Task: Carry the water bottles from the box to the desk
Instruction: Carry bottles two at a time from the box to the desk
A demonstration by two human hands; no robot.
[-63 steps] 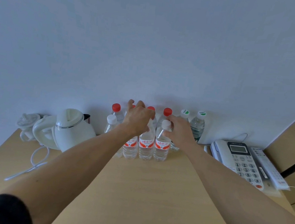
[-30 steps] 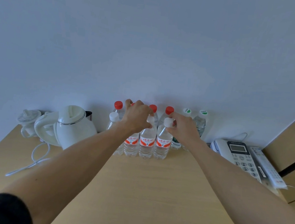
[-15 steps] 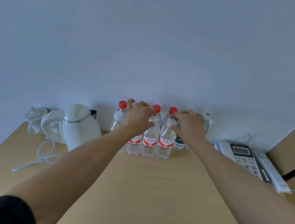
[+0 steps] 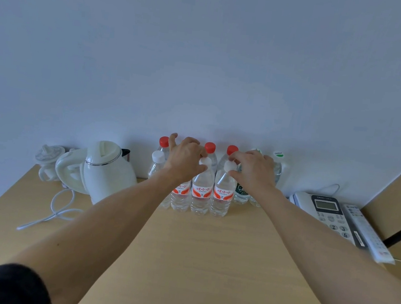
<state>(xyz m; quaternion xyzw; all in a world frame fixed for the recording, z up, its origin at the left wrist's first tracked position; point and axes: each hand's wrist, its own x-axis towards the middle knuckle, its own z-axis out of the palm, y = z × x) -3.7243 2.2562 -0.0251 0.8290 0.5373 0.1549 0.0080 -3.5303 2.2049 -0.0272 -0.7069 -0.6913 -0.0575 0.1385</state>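
Pale wood-grain laminate covers the desk, smooth and flat, and the water bottles stand upright at its twelve o'clock edge against the wall, packed shoulder to shoulder in two rows; no box is in view. They are clear ribbed plastic cylinders with glossy red-and-white labels, white caps in front, red caps behind, two green-labelled ones at one o'clock. The left hand has its grip curled over the top of a front bottle, grasping it near the cap, thumb beside the neighbouring white cap. The right hand pinches the cap of the rightmost front bottle with curled fingers. Thin, light bottles standing this close could topple like skittles if either hand drags sideways while letting go. A glossy white kettle sits at ten o'clock, a keypad phone at two.
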